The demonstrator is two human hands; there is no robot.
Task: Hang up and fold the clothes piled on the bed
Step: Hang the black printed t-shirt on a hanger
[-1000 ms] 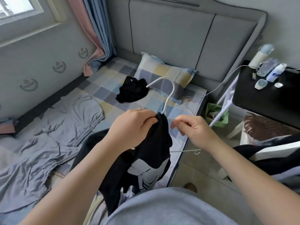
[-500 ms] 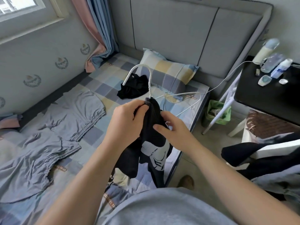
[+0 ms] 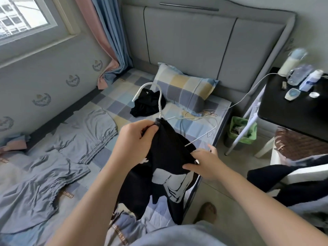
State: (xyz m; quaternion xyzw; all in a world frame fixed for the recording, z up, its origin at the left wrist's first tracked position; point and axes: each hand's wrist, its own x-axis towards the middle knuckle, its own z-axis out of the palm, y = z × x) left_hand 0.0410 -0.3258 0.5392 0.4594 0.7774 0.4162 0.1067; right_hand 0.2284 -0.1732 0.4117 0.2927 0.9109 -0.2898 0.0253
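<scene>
A black T-shirt (image 3: 166, 167) with a pale grey print hangs in front of me over the bed's right side. My left hand (image 3: 136, 137) pinches its collar right under the neck of a white wire hanger (image 3: 160, 102), whose hook curves up to the left. The hanger's right arm sticks out bare past the cloth. My right hand (image 3: 204, 162) grips the shirt's shoulder fabric lower right. A small black garment (image 3: 147, 105) lies crumpled by the pillow. Two grey garments (image 3: 83, 134) (image 3: 35, 189) lie spread flat on the left of the bed.
A checked pillow (image 3: 184, 89) leans on the grey headboard. A white cable (image 3: 248, 93) runs from the bed to a black side table (image 3: 292, 110) with bottles. A green bin (image 3: 243, 130) stands on the floor. Dark clothes drape a chair (image 3: 291, 183) at right.
My right hand has slid down and to the right along the shirt, drawing the cloth toward the hanger's right arm. My left hand keeps its hold at the collar.
</scene>
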